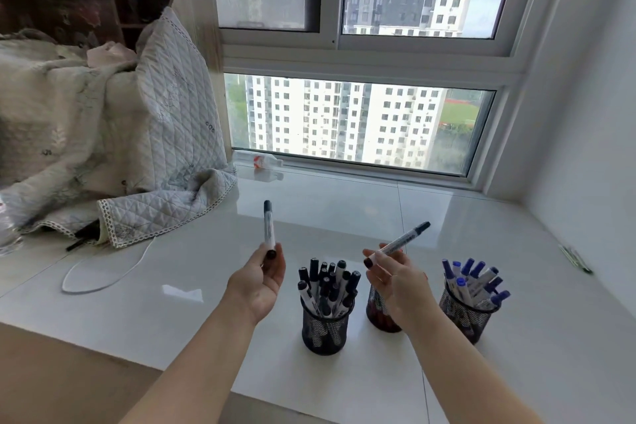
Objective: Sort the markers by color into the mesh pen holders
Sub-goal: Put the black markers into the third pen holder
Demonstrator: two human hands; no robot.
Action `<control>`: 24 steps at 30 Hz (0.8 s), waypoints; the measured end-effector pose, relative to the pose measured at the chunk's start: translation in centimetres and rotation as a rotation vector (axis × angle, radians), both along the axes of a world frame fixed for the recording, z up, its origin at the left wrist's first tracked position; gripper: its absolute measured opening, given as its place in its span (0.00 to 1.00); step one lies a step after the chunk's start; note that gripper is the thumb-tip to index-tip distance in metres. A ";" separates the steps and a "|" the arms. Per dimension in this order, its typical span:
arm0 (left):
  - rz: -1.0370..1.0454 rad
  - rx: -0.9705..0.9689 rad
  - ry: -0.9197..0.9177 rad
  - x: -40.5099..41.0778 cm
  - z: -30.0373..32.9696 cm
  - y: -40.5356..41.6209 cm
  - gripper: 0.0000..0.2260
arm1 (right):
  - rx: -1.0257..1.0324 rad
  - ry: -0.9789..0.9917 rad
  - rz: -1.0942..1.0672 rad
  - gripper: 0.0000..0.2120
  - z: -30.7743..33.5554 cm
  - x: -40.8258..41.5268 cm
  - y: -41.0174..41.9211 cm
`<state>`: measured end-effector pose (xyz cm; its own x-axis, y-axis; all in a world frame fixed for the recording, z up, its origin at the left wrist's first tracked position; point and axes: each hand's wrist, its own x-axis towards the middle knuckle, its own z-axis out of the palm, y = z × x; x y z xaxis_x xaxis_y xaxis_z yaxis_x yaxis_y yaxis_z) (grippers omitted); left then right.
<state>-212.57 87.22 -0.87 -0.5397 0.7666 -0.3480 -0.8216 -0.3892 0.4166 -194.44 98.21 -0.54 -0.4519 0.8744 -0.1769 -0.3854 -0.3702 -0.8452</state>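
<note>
My left hand (258, 277) holds a black-capped white marker (268, 227) upright, left of the holders. My right hand (395, 280) grips a second black-capped marker (404, 240), tilted up to the right, above the middle holder. Three black mesh pen holders stand in a row on the white sill. The left holder (325, 329) is full of several black markers. The middle holder (380, 315) is mostly hidden behind my right hand, and its contents look reddish. The right holder (466, 317) contains several blue markers.
A quilted blanket (113, 134) is heaped at the left, with a white cable (103, 280) looping out from under it. A plastic bottle (260, 160) lies by the window. Thin pens (576, 260) rest at the sill's right edge. The wall stands close at the right.
</note>
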 end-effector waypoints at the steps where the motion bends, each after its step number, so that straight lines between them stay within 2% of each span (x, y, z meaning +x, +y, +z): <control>1: -0.028 -0.009 0.042 0.1 0.0 0.0 0.05 | 0.057 -0.049 0.006 0.06 0.0 0.0 -0.1; 4: -0.094 -0.019 0.168 0.4 -0.3 0.2 0.03 | 0.250 -0.215 0.005 0.09 0.0 -0.1 -0.7; 6: -0.122 -0.046 0.286 0.7 -0.5 0.3 0.03 | 0.368 -0.321 -0.007 0.06 -0.3 -0.1 -1.3; 7: -0.124 -0.094 0.385 0.9 -0.6 0.3 0.03 | 0.418 -0.362 -0.016 0.04 -0.6 -0.1 -1.6; 10: -0.076 -0.270 0.699 1.3 -1.0 0.4 0.02 | 0.548 -0.490 -0.062 0.07 -1.7 0.0 -2.4; 12: -0.042 -0.325 0.819 1.4 -1.1 0.4 0.02 | 0.602 -0.575 -0.081 0.09 -2.4 0.2 -2.7; 16: -0.013 -0.420 0.997 1.4 -1.6 0.0 0.07 | 0.726 -0.718 -0.063 0.07 -3.7 0.5 -3.5; 18: -0.021 -0.463 1.101 1.5 -1.8 -0.2 0.07 | 0.756 -0.745 -0.058 0.08 -4.1 0.5 -3.7; 20: -0.017 -0.495 1.188 1.7 -2.0 -0.2 0.06 | 0.754 -0.762 -0.063 0.04 -4.2 0.5 -3.7; 24: 0.025 -0.543 1.252 2.0 -2.0 -0.3 0.04 | 0.772 -0.802 -0.059 0.02 -4.4 0.5 -3.4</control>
